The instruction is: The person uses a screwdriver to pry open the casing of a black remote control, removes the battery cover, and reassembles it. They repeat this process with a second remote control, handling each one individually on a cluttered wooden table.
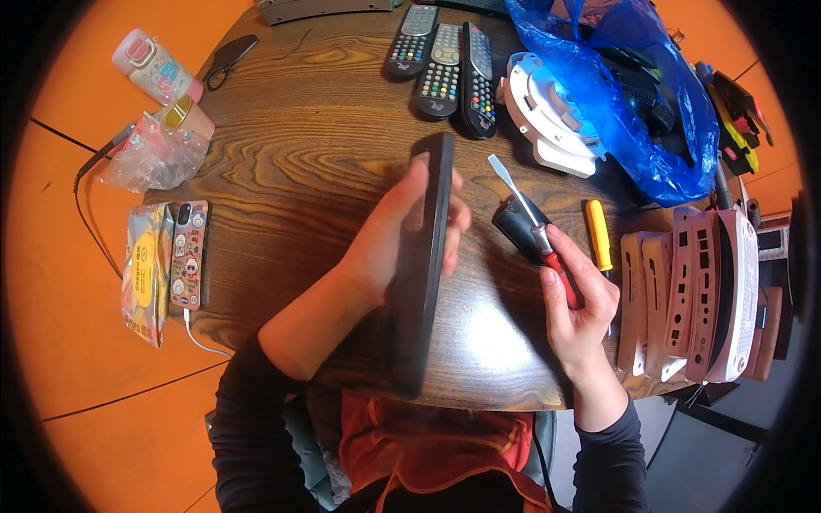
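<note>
Above the table [299,111], left fingers [460,215] clasp black slab [425,291], right fingers [579,258] screwdriver [540,240].

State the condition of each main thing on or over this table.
Black flat device: gripped in left hand, on edge.
Red-handled screwdriver: held in right hand, blade pointing away.
Phone: back up, cable plugged in.
Remotes: buttons up, side by side.
Blue bag: crumpled, dark items inside.
White boxes: on edge, in a row.
Yellow-handled tool: lying down.

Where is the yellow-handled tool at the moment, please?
In the head view, the yellow-handled tool lies toward the right of the wooden table, between the right hand, which holds a red-handled screwdriver, and the pale boxes.
</note>
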Demonstrator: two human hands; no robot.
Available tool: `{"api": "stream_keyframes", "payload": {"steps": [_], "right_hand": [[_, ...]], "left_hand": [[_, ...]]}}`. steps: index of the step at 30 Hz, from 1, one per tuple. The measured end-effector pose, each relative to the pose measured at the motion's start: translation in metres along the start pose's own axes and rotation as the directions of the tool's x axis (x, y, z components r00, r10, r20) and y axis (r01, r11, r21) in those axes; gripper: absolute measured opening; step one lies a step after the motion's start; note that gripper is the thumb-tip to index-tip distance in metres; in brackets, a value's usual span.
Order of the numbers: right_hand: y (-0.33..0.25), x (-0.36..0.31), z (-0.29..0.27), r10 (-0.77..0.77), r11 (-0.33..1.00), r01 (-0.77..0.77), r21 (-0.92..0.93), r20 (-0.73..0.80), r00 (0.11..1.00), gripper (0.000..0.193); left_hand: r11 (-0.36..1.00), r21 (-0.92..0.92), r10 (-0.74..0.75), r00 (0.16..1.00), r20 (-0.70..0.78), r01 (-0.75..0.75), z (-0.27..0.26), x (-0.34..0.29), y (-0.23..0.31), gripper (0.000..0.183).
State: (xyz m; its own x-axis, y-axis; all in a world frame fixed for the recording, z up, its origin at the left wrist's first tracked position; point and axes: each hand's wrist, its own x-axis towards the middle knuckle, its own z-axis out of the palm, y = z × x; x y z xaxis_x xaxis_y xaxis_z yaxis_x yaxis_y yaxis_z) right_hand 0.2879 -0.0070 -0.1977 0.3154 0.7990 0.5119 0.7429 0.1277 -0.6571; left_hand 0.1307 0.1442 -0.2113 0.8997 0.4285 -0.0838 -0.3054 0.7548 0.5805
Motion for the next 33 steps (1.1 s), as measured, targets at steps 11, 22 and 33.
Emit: {"api": "stream_keyframes", "payload": {"steps": [11, 22, 33], "right_hand": [[-0.005, -0.007, 0.003, 0.160, 0.961, -0.187, 0.205, 0.141, 0.977, 0.030], [-0.014, -0.010, 0.010, -0.122, 0.975, 0.084, 0.206, 0.181, 0.976, 0.045], [-0.006, -0.003, 0.006, 0.024, 0.956, -0.085, 0.282, 0.216, 0.976, 0.040]], "left_hand": [[0.934, -0.217, 0.269, 0.958, -0.096, -0.284, -0.007, 0.004, 0.008, 0.048], [0.853, -0.330, 0.241, 0.865, -0.440, -0.406, 0.001, 0.004, 0.001, 0.050], [0.921, 0.361, 0.120, 0.989, 0.089, -0.145, 0.020, -0.003, -0.022, 0.092]]}}
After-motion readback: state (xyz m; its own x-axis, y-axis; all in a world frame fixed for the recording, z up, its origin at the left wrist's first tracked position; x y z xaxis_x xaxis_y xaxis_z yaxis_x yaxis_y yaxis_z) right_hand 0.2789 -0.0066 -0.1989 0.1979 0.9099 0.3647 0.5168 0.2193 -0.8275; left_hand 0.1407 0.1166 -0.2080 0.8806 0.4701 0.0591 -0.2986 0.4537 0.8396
